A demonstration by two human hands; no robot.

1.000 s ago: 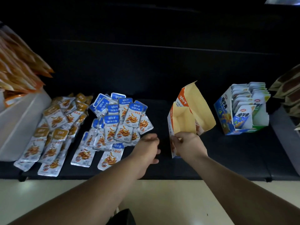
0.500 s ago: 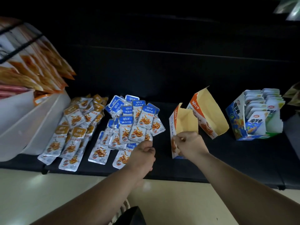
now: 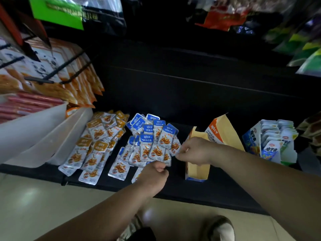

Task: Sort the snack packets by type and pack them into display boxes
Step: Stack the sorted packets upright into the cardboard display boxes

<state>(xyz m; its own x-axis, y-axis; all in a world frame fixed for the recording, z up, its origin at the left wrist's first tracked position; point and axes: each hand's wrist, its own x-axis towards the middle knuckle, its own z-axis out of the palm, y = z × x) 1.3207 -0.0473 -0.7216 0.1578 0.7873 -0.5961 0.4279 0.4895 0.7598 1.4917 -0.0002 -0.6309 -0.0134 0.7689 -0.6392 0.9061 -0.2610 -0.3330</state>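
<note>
Nearest, just left of the open box (image 3: 198, 171): left hand (image 3: 153, 178), curled at the blue packets' (image 3: 152, 143) near edge, grip unclear. Above the box's left wall: right hand (image 3: 196, 151), pinching that pile's right edge. Farther left: orange packets (image 3: 97, 141). Right of it: filled box (image 3: 251, 141).

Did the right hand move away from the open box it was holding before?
Yes. The right hand has let go of the front open box and moved left, to the edge of the blue packets.
</note>
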